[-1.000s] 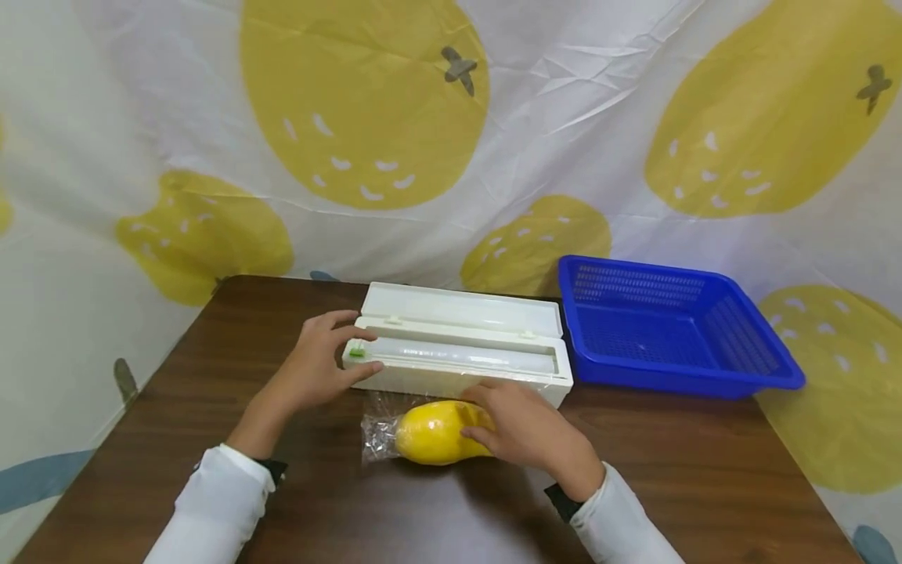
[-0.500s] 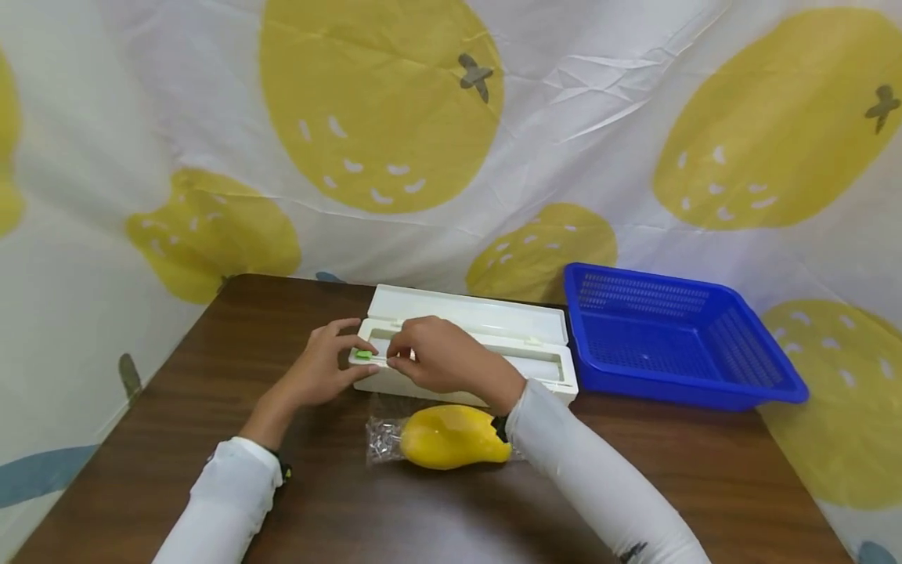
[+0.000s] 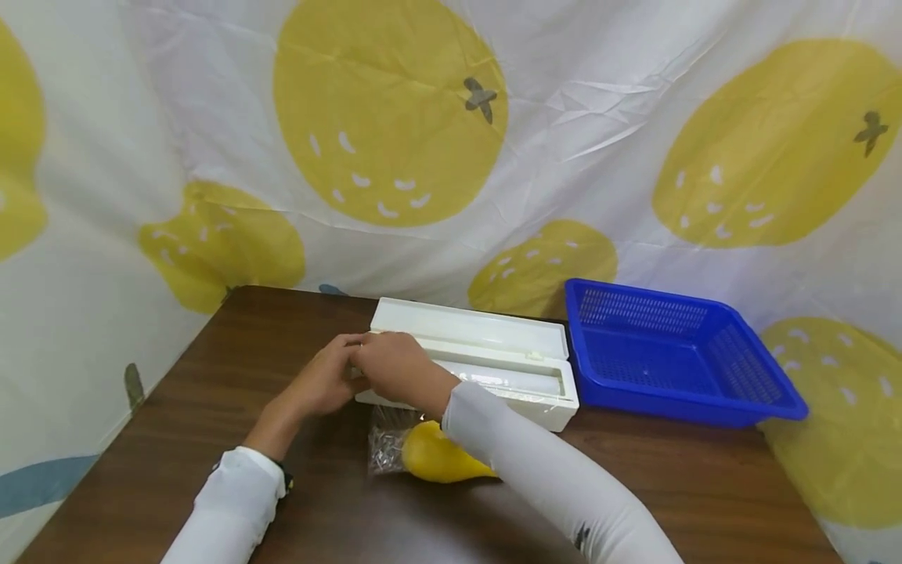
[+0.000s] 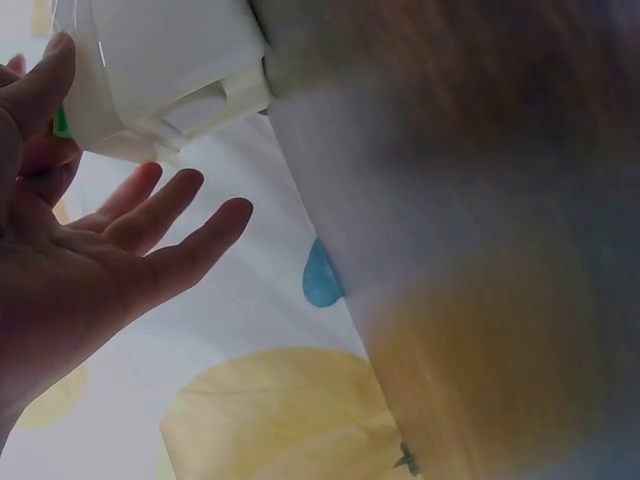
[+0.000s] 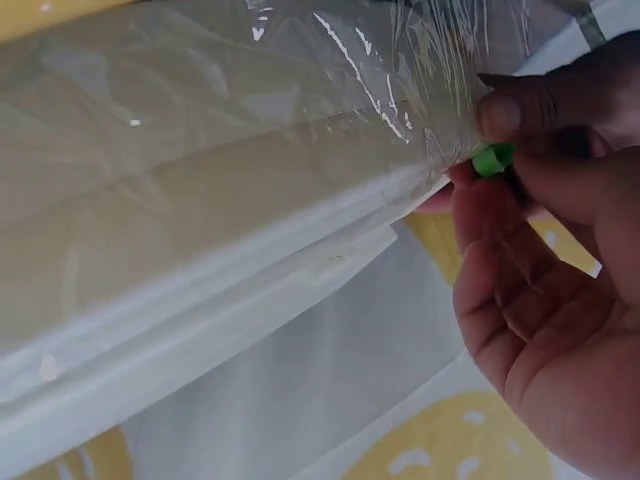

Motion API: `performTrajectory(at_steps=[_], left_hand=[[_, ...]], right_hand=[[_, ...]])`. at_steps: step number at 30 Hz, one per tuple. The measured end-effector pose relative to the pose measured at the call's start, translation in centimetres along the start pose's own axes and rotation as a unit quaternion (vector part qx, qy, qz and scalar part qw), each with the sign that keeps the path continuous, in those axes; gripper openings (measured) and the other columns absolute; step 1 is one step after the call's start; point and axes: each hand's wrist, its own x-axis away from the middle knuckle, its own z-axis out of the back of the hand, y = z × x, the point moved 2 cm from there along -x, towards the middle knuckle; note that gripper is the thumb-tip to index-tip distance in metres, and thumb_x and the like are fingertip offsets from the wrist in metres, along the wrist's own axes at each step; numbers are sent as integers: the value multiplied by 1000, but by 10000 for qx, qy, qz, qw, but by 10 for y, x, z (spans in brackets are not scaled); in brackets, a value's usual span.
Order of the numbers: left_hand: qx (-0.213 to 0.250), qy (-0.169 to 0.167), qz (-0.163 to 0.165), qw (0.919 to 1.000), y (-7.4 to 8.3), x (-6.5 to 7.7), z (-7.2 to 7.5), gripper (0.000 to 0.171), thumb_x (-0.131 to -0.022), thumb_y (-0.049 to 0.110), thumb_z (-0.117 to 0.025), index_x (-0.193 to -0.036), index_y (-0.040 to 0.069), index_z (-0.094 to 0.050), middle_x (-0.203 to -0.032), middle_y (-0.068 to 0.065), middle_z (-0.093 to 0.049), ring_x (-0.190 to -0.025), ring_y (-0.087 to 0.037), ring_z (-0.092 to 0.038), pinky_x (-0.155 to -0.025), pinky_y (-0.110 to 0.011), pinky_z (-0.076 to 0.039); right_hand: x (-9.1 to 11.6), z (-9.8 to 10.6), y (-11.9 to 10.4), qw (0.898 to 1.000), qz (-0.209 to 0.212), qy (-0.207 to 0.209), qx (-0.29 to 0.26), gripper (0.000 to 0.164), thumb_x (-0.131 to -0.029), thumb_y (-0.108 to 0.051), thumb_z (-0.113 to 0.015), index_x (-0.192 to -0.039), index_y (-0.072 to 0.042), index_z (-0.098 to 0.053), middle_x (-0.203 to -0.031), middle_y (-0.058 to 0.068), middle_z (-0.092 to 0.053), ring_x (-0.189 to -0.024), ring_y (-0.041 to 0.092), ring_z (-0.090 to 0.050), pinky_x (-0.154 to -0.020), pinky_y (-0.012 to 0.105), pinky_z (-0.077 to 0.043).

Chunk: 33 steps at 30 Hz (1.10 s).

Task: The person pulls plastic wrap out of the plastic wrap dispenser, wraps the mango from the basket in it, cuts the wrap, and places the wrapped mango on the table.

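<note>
A white cling film dispenser (image 3: 543, 411) lies lid-up on the table, its film roll (image 3: 503, 379) showing inside. At its left end my right hand (image 3: 398, 366) pinches the small green slide cutter (image 5: 492, 160). My left hand (image 3: 322, 385) grips the same end, thumb (image 4: 50, 75) against the film-covered front and other fingers (image 4: 170, 215) spread past the box end. Clear film (image 5: 270, 110) stretches over the dispenser's front. Before the box lies a yellow papaya-like fruit (image 3: 437, 460) on crinkled cling film (image 3: 387, 450), partly hidden by my right forearm.
A blue perforated plastic basket (image 3: 676, 399) stands right beside the dispenser, at the back of the brown wooden table (image 3: 676, 470). Behind the table hangs a white cloth (image 3: 564, 157) printed with yellow fruit.
My right hand has left the fruit and moved up and left to the green cutter, meeting my left hand. The left hand stays at the dispenser's left end.
</note>
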Motion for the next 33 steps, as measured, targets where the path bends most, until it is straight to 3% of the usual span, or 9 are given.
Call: performTrajectory(at_steps=[5, 10, 16, 22, 27, 33], left_hand=[[-165, -25, -176, 9997, 1, 3, -3, 39, -85, 5, -72, -123, -2, -66, -136, -28, -53, -125, -41, -46, -99, -62, -44], [-215, -22, -22, 9998, 2, 1, -5, 42, -87, 8, -71, -128, 1, -64, -139, -24, -50, -125, -40, -48, -97, -63, -45], [-391, -142, 403, 9983, 4, -4, -4, 47, -89, 18, -71, -133, 5, -62, -145, -20, -48, -127, -39, -47, -97, -64, -44], [-440, 1, 169, 9989, 4, -3, -4, 23, -89, 19, -72, -109, 8, -73, -143, -24, -49, -122, -43, -50, -92, -65, -46], [-407, -9, 326, 9986, 2, 1, -1, 18, -87, 27, -75, -96, 11, -72, -144, -25, -47, -119, -45, -51, -93, -66, -45], [-359, -142, 458, 9982, 3, 2, -3, 18, -88, 25, -73, -98, 10, -72, -147, -26, -44, -108, -42, -56, -91, -65, -46]], right_hand=[[4, -1, -9, 9968, 24, 169, 776, 11, -91, -24, -70, -98, -22, -79, -95, -4, -75, -76, 15, -66, -65, 31, -61], [5, -4, -6, 9968, -72, 242, 765, 12, -94, -22, -66, -96, -22, -78, -88, -3, -75, -71, 14, -66, -61, 30, -61], [3, -4, 4, 9992, -253, -110, 290, 15, -92, -25, -70, -105, -21, -76, -91, 1, -74, -72, 17, -65, -64, 31, -62], [18, -4, 21, 9974, -233, -685, 69, 25, -87, -25, -75, -111, -20, -72, -93, 1, -72, -78, 16, -64, -66, 30, -61], [48, -3, 50, 9939, -92, -865, -683, 15, -81, -10, -77, -95, -13, -72, -88, 1, -72, -77, 16, -62, -69, 32, -59], [98, -10, 86, 9775, -375, -1103, -1760, 14, -86, -3, -69, -98, -9, -72, -95, 4, -73, -82, 16, -63, -77, 31, -58]])
